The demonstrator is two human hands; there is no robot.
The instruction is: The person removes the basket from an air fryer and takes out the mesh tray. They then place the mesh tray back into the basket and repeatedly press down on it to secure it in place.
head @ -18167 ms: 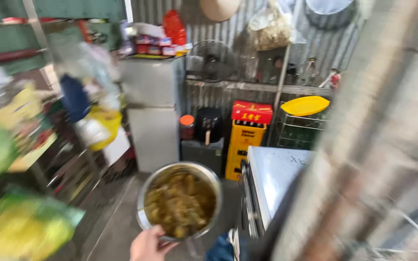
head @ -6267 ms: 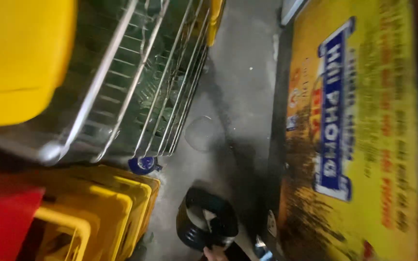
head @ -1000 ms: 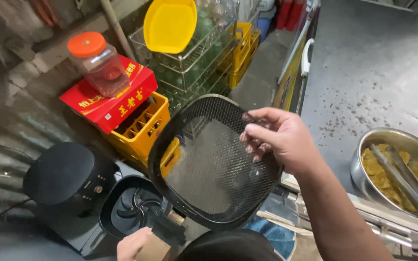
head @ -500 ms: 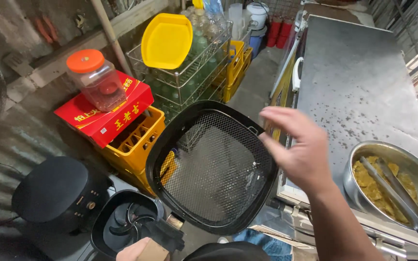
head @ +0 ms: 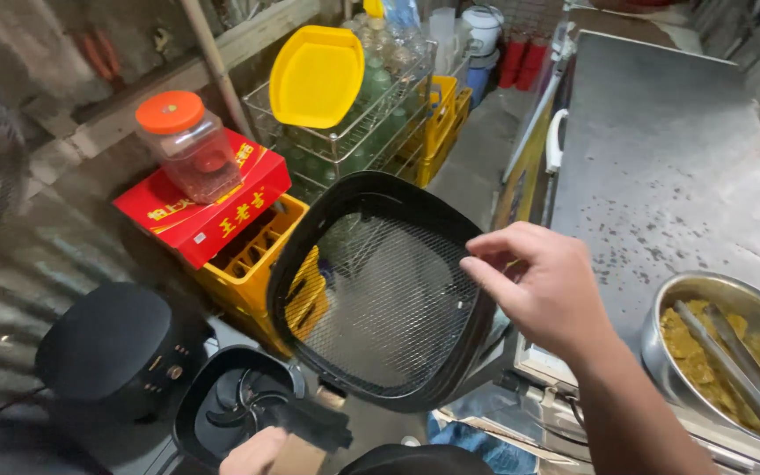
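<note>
- Between both hands, head view: black mesh fryer basket (head: 380, 295) held up tilted, empty, mesh facing the camera.
- Left hand (head: 261, 453) at bottom edge, closed around the basket's handle, only partly visible.
- Right hand (head: 547, 286) just beside the basket's right rim, fingers loosely spread and curled, holding nothing; contact with rim unclear.
- Below left hand: black fryer drawer (head: 235, 413), black air fryer (head: 116, 347) beside it.
- Right of right hand: steel bowl (head: 714, 308) of yellowish food with tongs (head: 741, 365), on grey metal counter (head: 670, 158).
</note>
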